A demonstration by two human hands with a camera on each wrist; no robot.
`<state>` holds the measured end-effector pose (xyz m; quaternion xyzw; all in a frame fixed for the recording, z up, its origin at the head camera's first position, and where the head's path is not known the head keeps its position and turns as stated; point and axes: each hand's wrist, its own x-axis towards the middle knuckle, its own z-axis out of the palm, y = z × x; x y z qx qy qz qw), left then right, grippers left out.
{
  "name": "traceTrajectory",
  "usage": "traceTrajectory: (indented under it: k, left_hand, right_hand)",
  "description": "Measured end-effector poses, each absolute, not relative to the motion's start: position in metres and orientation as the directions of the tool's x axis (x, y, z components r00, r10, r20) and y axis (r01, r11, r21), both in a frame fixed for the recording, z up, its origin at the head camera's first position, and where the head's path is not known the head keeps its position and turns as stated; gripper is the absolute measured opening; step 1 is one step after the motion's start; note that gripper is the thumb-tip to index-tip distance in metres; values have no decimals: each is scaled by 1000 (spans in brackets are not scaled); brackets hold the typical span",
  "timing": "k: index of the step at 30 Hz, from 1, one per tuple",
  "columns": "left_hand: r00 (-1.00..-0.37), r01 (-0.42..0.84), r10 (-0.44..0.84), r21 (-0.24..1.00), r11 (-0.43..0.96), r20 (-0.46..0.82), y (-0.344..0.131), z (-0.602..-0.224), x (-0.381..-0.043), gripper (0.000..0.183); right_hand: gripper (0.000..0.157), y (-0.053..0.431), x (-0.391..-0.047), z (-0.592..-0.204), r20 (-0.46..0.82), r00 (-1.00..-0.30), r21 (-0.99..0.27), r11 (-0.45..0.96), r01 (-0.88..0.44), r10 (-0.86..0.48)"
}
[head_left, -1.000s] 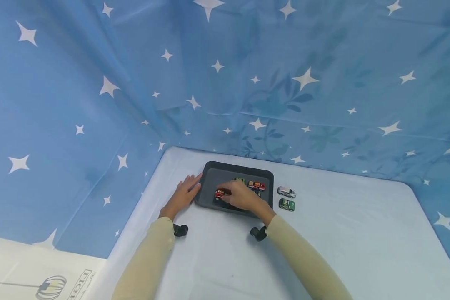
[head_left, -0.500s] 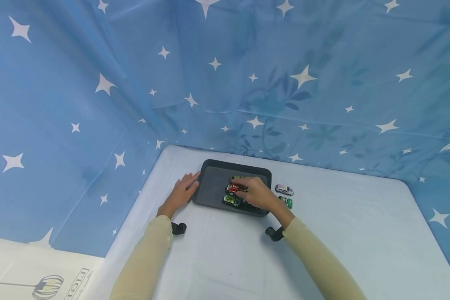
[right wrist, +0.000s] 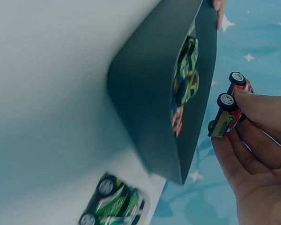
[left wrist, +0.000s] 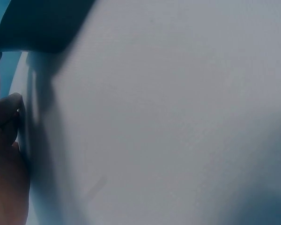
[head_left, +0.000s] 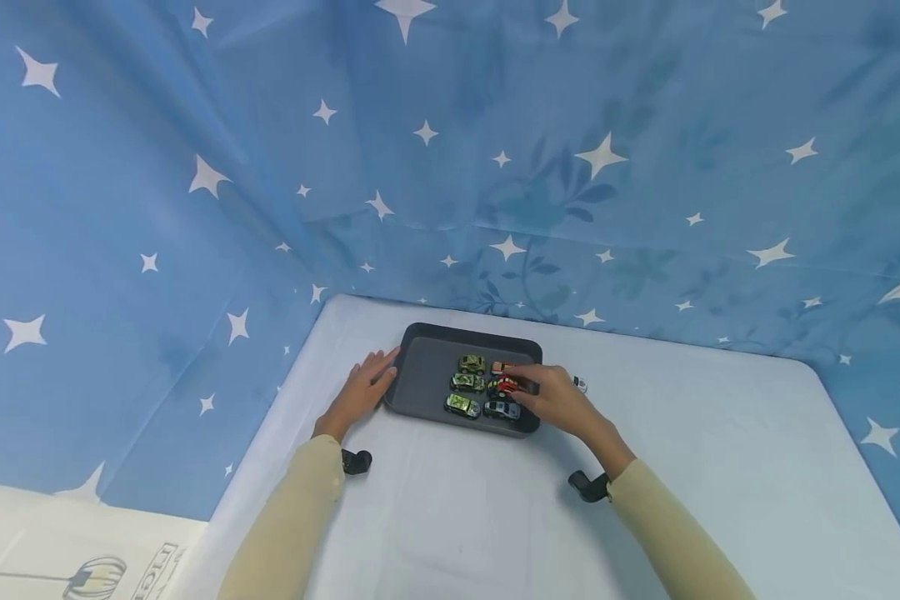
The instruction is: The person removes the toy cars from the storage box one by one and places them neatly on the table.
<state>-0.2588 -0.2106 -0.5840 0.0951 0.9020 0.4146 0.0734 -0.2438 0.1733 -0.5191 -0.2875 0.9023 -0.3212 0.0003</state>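
Observation:
A red toy car point(right wrist: 232, 105) is pinched between the thumb and fingers of my right hand point(head_left: 558, 402), raised above the right part of a dark grey tray point(head_left: 422, 375). Beneath and beside it in the tray stand several other toy cars: green-patterned ones such as the nearest green car point(head_left: 462, 406), a grey car point(head_left: 502, 409) and an orange car point(head_left: 500, 367), partly covered by my hand. My left hand point(head_left: 356, 398) lies at the tray's left edge, fingers extended and touching the rim. In the left wrist view only part of that hand shows.
Outside the tray on the right, a white toy car point(head_left: 581, 384) peeks out from behind my right hand. A green toy car point(right wrist: 114, 204) is on the white table point(head_left: 435, 517) beside the tray. A blue star-patterned curtain point(head_left: 450, 183) rises behind the table.
My right hand has lifted the red car from the tray's left-middle area and carried it to the right, uncovering the green cars. My left hand stays at the tray's edge.

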Motion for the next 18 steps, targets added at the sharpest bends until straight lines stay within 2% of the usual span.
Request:
traceTrajectory:
  k: [5, 18]
  left_hand:
    - [-969, 126, 245, 764, 633, -42, -211, -584, -256, 59]
    - [-974, 57, 201, 750, 659, -103, -208, -583, -256, 57]
  right_hand:
    - [41, 192, -238, -520, 154, -875, -590, 667, -455, -460]
    - [36, 235, -224, -536, 138, -904, -598, 694, -401, -404]
